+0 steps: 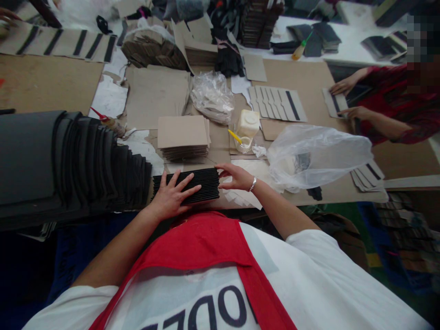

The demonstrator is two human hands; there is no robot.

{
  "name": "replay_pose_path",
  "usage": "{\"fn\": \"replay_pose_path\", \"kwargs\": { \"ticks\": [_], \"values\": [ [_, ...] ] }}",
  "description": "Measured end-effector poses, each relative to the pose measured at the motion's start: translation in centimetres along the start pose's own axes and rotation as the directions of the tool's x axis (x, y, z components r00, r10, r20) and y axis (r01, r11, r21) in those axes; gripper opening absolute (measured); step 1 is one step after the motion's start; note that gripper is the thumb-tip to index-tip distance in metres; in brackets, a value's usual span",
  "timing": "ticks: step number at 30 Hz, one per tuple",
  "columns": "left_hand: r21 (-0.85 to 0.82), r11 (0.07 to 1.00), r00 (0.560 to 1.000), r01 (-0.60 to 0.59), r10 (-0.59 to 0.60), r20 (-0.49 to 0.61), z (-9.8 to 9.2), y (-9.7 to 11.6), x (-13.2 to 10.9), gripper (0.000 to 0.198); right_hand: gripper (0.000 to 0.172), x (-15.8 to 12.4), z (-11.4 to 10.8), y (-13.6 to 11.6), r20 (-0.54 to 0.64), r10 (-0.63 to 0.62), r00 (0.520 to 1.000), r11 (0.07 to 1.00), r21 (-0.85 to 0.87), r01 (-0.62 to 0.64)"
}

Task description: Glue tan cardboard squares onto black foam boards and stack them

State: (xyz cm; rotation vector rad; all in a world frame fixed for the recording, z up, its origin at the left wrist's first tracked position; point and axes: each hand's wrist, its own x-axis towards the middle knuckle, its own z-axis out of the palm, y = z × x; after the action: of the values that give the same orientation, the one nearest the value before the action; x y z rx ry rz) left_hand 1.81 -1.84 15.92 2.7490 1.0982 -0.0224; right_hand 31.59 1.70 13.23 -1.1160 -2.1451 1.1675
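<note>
A black stack of thin ridged strips or folds (206,182) lies at the table's front edge before me. My left hand (174,192) rests flat on its top with the fingers spread. At the stack's right end is my right hand (235,176), thumb and fingers apart, the fingertips touching or very near that end. Just behind sits a stack of beige cardboard sheets (182,133). To the left, a large fanned pile of dark grey sheets (79,160) reaches close to the black stack. White paper scraps (242,198) lie beneath my right wrist.
A glue container with a yellow brush (245,130) stands behind my right hand. Clear plastic bags (319,153) (213,96) lie right and centre. At the far right a co-worker's hands (350,98) hold a card with a dark strip. More striped cards (277,103) lie fanned out.
</note>
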Motion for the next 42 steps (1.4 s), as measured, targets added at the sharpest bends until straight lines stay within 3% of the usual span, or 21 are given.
{"fn": "replay_pose_path", "kwargs": {
  "ticks": [14,26,37,42],
  "values": [
    [0.009,1.000,1.000,-0.013,0.013,-0.024,0.17,-0.19,-0.17,0.071,0.064,0.08,0.48,0.00,-0.043,-0.053,0.998,0.993,-0.106,0.048],
    [-0.008,0.993,0.991,-0.116,0.115,-0.070,0.38,-0.77,-0.09,0.065,0.063,0.11,0.83,0.37,-0.073,-0.087,0.994,0.988,-0.132,0.077],
    [-0.040,0.993,0.990,-0.113,0.109,-0.092,0.51,-0.77,-0.04,0.064,0.080,-0.15,0.36,0.24,-0.004,-0.077,0.997,0.990,-0.117,0.076],
    [-0.029,0.993,0.991,-0.113,0.111,-0.077,0.61,-0.74,-0.12,0.066,0.079,-0.14,0.40,-0.02,-0.007,-0.067,0.998,0.991,-0.115,0.065]
  ]
}}
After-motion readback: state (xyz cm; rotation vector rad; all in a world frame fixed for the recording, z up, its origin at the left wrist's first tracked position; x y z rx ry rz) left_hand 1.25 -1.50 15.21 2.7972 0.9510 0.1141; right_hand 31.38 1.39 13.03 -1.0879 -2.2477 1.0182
